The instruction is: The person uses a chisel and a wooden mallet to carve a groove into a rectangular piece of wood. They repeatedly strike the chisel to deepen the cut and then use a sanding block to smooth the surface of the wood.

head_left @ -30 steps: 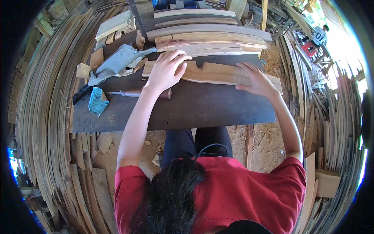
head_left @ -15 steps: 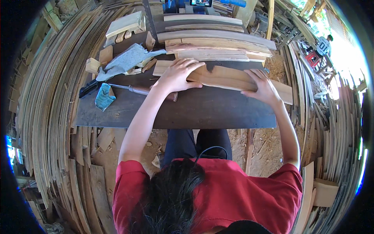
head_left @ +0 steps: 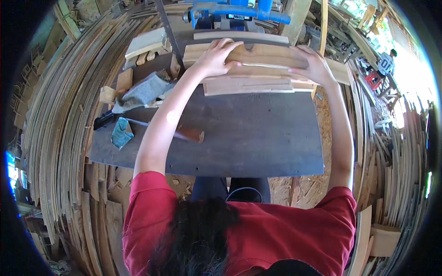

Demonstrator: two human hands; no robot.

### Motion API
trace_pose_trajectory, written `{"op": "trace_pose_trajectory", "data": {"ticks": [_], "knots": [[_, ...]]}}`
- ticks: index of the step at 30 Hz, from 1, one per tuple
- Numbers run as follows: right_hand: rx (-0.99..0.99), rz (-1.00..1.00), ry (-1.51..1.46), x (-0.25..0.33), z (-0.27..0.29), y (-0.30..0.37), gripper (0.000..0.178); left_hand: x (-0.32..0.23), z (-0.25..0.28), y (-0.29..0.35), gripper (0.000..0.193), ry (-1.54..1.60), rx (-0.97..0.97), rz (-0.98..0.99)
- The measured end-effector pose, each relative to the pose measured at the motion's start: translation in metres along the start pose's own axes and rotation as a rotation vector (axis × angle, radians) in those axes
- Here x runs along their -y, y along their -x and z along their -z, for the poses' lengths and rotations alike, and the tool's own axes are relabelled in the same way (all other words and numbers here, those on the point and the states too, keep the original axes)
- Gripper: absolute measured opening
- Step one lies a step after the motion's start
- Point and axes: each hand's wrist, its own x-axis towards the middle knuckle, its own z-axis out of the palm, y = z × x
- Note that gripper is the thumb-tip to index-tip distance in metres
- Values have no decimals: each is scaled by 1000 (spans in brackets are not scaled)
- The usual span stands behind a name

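So both hands lie flat, fingers spread, nothing clasped: left hand (head_left: 215,59) and right hand (head_left: 314,64) press the plank (head_left: 267,56) on the desk (head_left: 258,133), boards (head_left: 251,84) just beneath.

You're at a dark grey tabletop (head_left: 258,138); pale tan, brown-streaked boards (head_left: 258,69) line its far edge, a teal rag (head_left: 120,133) its left edge, blue machine (head_left: 235,8) beyond.

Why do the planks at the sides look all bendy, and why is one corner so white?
Head view: the fisheye lens curves the stacked wood strips near the rim, while the board under both hands stays nearly straight. Head view: sunlight overexposes the upper right; the dark table lies in even shade.
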Motion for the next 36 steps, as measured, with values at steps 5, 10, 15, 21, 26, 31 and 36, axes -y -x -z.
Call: {"op": "trace_pose_trajectory", "data": {"ticks": [5, 10, 15, 21, 26, 31, 36], "knots": [[133, -16, -77, -24, -50, -58, 78, 41, -23, -16, 64, -25, 87, 179], [212, -116, -325, -38, -115, -63, 63, 62, -33, -15, 53, -54, 275, 292], [37, -164, -384, -41, -115, -34, 58, 58, -36, -11, 49, -73, 234, 265], [-17, -274, -491, -22, -69, 39, 53, 1, -22, 9, 52, -155, 108, 117], [-39, -388, -444, -11, -54, 89, 44, -56, -23, 32, 60, -239, 339, 34], [-92, -342, -456, 16, -54, 111, 39, -67, -35, 40, 47, -405, 239, -77], [-100, -330, -478, 33, -40, 123, 40, -69, -24, 35, 31, -321, 274, 33]]}}
